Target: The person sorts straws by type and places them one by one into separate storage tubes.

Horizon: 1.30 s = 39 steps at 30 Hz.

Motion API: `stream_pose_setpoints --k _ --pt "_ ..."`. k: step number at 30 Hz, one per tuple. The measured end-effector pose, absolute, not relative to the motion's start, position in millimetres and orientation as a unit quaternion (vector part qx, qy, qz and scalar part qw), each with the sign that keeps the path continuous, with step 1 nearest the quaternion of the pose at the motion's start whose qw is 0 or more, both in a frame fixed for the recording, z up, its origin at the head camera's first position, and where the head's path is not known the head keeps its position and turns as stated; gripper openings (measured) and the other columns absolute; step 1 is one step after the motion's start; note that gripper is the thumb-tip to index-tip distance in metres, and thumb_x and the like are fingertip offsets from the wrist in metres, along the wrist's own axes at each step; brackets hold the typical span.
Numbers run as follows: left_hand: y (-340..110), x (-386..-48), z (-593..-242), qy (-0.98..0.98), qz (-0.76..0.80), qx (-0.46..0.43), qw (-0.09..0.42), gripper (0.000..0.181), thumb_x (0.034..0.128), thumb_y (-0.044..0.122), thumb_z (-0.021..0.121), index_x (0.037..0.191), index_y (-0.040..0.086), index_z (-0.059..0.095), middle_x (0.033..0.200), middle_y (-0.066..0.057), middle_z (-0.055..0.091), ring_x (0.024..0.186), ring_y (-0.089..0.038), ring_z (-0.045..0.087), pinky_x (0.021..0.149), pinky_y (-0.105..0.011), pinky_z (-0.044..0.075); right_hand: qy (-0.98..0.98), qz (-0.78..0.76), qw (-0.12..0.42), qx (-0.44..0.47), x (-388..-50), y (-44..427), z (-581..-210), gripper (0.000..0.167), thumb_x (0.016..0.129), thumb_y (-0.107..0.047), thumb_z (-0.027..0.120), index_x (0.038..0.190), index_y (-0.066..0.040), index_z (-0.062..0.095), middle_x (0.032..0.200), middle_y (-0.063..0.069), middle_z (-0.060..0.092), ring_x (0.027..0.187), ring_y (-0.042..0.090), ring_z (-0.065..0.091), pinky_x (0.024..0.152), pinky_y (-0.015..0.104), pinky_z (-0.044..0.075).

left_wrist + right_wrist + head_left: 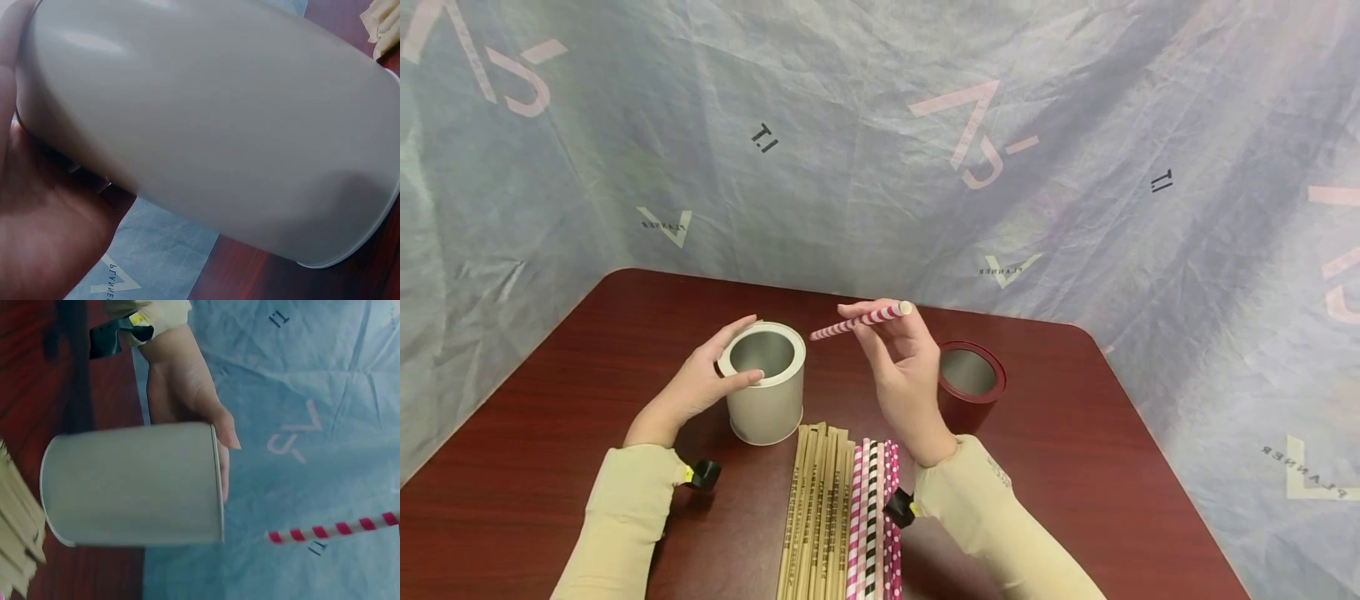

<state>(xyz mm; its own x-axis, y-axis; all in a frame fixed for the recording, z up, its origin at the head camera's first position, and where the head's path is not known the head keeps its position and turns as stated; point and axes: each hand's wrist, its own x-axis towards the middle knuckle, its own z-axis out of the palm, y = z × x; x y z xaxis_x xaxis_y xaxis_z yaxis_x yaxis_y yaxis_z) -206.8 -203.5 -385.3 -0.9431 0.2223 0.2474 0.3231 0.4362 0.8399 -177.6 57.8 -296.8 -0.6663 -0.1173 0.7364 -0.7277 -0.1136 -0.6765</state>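
A white metal can (pixel 766 410) stands upright on the table, its top open and its inside bare. My left hand (pixel 694 385) grips it around the rim from the left, thumb on the near edge and fingers on the far side. To its right, my right hand (pixel 908 387) pinches a red-and-white striped paper straw (pixel 859 322) between thumb and fingers. The straw slants in the air, its lower-left end close to the can's rim but apart from it. In the right wrist view the straw (pixel 319 532) shows beyond the can's top edge (pixel 220 487).
A dark red can (pixel 961 410) stands partly behind my right hand. Between my forearms lie several brown paper-wrapped sticks (pixel 816 508) and, beside them, several striped and dotted straws (pixel 871 508). A printed grey cloth (pixel 865 167) hangs around the table (pixel 1060 467).
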Motion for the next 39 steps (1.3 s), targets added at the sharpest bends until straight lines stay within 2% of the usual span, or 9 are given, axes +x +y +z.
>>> stream_pose_setpoints --k 4,12,14,20,24,31,34,39 --pt "-204 -207 -386 -0.849 -0.502 -0.159 0.05 0.081 0.0842 0.021 0.072 0.153 0.015 0.029 0.153 -0.018 0.036 0.131 -0.037 0.042 0.101 -0.056 0.037 -0.604 0.695 0.195 0.336 -184 43 -302 0.02 0.095 -0.003 0.058 0.109 0.01 0.053 0.105 0.034 0.064 0.103 0.01 0.066 0.095 0.03 0.051" --pt "-203 -207 -388 -0.851 -0.499 -0.156 0.053 0.081 0.0844 0.02 0.072 0.152 0.011 0.029 0.152 -0.019 0.037 0.128 -0.036 0.044 0.101 -0.055 0.038 -0.646 0.692 0.113 0.302 -199 16 -328 0.018 0.096 -0.004 0.055 0.112 0.006 0.054 0.11 0.027 0.066 0.106 0.028 0.065 0.093 0.028 0.052" --pt "-203 -206 -388 -0.851 -0.499 -0.155 0.051 0.081 0.0843 0.021 0.072 0.152 0.012 0.029 0.152 -0.019 0.037 0.127 -0.036 0.044 0.1 -0.055 0.039 -0.666 0.68 0.1 0.289 -201 11 -334 0.02 0.096 -0.005 0.056 0.114 0.004 0.056 0.11 0.025 0.067 0.107 0.028 0.065 0.093 0.026 0.051" --pt "-200 -208 -388 -0.849 -0.501 -0.16 0.048 0.082 0.0852 0.022 0.072 0.153 0.014 0.027 0.153 -0.019 0.036 0.127 -0.037 0.045 0.099 -0.056 0.041 -0.734 0.624 0.089 0.252 -205 4 -347 0.023 0.094 -0.013 0.062 0.115 -0.004 0.066 0.107 0.012 0.073 0.105 0.022 0.068 0.09 0.026 0.052" --pt "-199 -209 -387 -0.849 -0.5 -0.165 0.052 0.081 0.0857 0.021 0.071 0.153 0.013 0.027 0.152 -0.019 0.036 0.127 -0.037 0.046 0.098 -0.055 0.041 -0.748 0.613 0.085 0.239 -208 4 -352 0.024 0.093 -0.012 0.063 0.114 -0.001 0.066 0.108 0.012 0.073 0.103 0.023 0.069 0.088 0.027 0.053" --pt "-199 -209 -386 -0.848 -0.5 -0.166 0.055 0.081 0.0849 0.021 0.071 0.153 0.012 0.028 0.151 -0.019 0.037 0.125 -0.035 0.046 0.098 -0.054 0.041 -0.741 0.625 0.079 0.233 -207 2 -355 0.022 0.091 -0.005 0.064 0.112 0.002 0.066 0.108 0.017 0.073 0.097 0.028 0.07 0.082 0.017 0.052" --pt "-199 -209 -386 -0.848 -0.501 -0.167 0.055 0.081 0.0849 0.021 0.071 0.153 0.012 0.028 0.151 -0.019 0.038 0.125 -0.035 0.046 0.098 -0.054 0.041 -0.74 0.628 0.076 0.229 -207 2 -356 0.024 0.09 -0.004 0.064 0.114 0.002 0.066 0.109 0.018 0.072 0.094 0.032 0.069 0.081 0.018 0.053" --pt "-199 -209 -387 -0.848 -0.501 -0.166 0.052 0.081 0.0854 0.021 0.071 0.153 0.013 0.027 0.151 -0.019 0.038 0.124 -0.035 0.047 0.097 -0.053 0.041 -0.76 0.606 0.087 0.219 -205 6 -355 0.026 0.091 -0.011 0.066 0.115 -0.003 0.067 0.11 0.011 0.072 0.099 0.023 0.07 0.084 0.021 0.053"
